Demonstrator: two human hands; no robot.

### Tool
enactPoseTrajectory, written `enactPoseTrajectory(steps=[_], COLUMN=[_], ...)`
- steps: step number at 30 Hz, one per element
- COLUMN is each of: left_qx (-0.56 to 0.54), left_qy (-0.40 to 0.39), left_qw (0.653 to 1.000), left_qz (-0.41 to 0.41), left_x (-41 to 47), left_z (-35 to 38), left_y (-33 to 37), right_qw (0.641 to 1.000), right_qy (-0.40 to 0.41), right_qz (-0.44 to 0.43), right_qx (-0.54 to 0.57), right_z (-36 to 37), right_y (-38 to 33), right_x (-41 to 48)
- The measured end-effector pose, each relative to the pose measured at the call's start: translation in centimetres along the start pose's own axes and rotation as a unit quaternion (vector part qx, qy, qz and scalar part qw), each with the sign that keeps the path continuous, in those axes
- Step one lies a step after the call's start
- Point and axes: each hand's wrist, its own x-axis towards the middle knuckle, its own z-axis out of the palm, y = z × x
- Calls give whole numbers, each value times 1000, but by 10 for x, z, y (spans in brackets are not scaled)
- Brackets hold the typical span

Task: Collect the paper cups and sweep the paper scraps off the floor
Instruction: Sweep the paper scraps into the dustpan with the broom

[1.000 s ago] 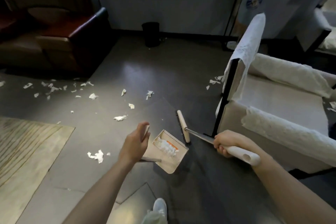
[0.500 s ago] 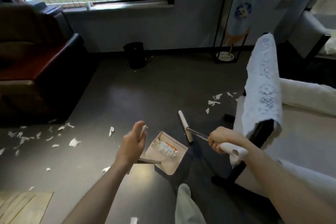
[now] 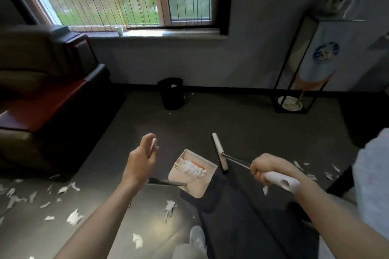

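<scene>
Two tools are held out over the grey floor (image 3: 242, 115). The dustpan (image 3: 195, 187) is carried by the left hand (image 3: 141, 162), whose fingers are curled round the pale top of its long handle. A heap of paper scraps (image 3: 192, 169) is seen inside the dustpan, towards its back wall. The broom (image 3: 220, 153) is gripped by the right hand (image 3: 266, 166), the fingers clamped on the white end of its handle, and its head is held just beside the dustpan's right edge. More torn paper (image 3: 73, 217) is scattered across the floor at the lower left, near the sofa (image 3: 42, 99), and a few bits are seen beyond the right wrist. A black bin (image 3: 171, 93) is set against the wall, well apart from the dustpan. A small white cup (image 3: 120, 30) is seen on the windowsill (image 3: 168, 34).
</scene>
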Motion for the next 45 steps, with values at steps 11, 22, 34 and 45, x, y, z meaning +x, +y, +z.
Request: enactPoseTrajectory(steps=[11, 22, 34, 45], left_qx=[8, 112, 403, 384], left_qy=[51, 101, -61, -391], left_qw=[998, 974, 827, 720], left_qz=[43, 171, 388, 426], left_x=[293, 550, 771, 757], left_z=[-8, -12, 12, 65], left_y=[2, -11, -42, -85], right_qw=[997, 978, 974, 951], right_qy=[-4, -22, -2, 47], right_qz=[-29, -139, -135, -89], right_qx=[68, 153, 183, 291], right_z=[-29, -29, -10, 40], right_y=[-218, -369, -478, -541], right_x=[142, 294, 346, 364])
